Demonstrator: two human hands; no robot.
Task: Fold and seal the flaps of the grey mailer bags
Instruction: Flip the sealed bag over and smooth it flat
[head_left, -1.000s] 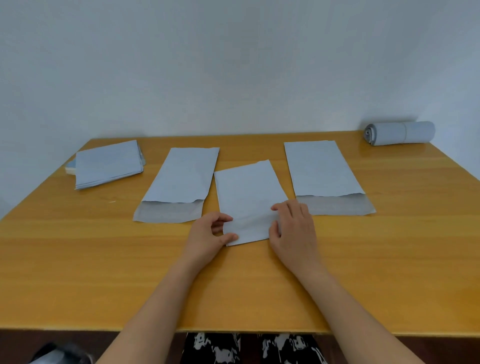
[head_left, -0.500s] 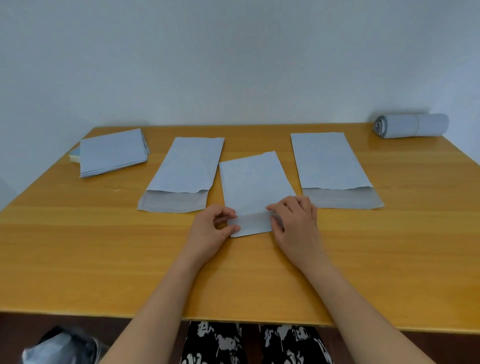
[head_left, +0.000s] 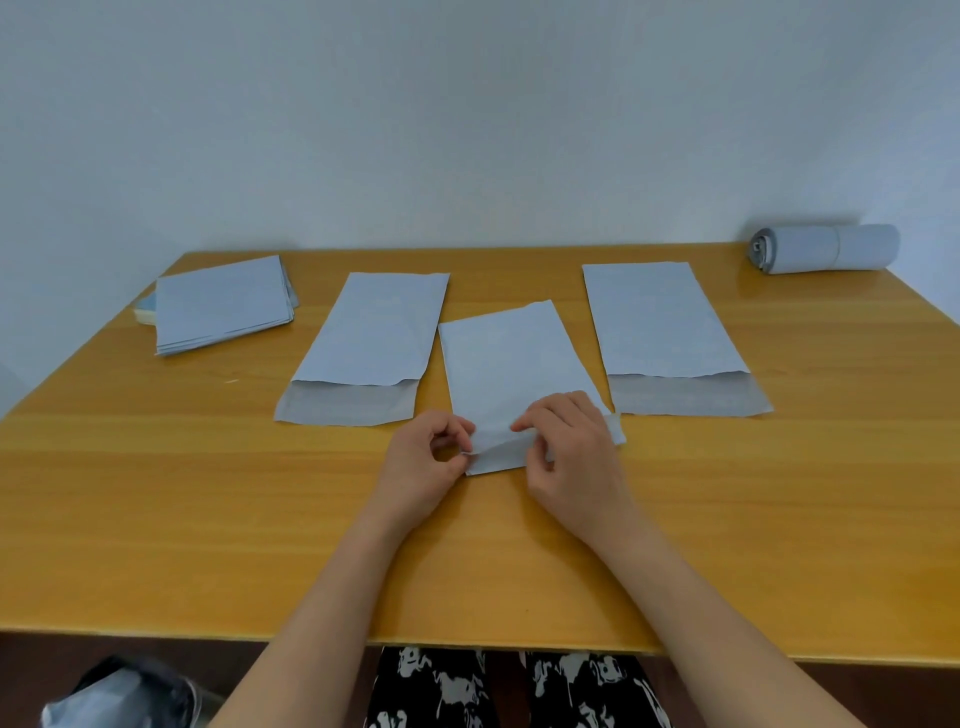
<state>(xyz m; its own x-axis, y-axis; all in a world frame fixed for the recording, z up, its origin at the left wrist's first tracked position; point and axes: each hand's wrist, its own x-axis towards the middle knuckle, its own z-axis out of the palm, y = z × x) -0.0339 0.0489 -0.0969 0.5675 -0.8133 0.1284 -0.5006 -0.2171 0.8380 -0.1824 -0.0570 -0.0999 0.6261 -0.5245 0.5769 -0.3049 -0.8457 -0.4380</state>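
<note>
Three grey mailer bags lie side by side on the wooden table. The middle bag is nearest to me, and its flap is folded up over its body. My left hand pinches the flap's left corner between thumb and fingers. My right hand covers the flap's right part, and its fingertips hold the flap's upper edge. The left bag and the right bag lie flat with their darker flaps open toward me.
A stack of flat grey mailers sits at the table's far left corner. A rolled bundle of mailers lies at the far right, against the wall. A crumpled plastic bag is on the floor, lower left.
Both hands have shifted on the middle bag's flap: the left from the table beside it to pinching its left corner, the right from pressing flat to gripping its edge. The camera tilted slightly.
</note>
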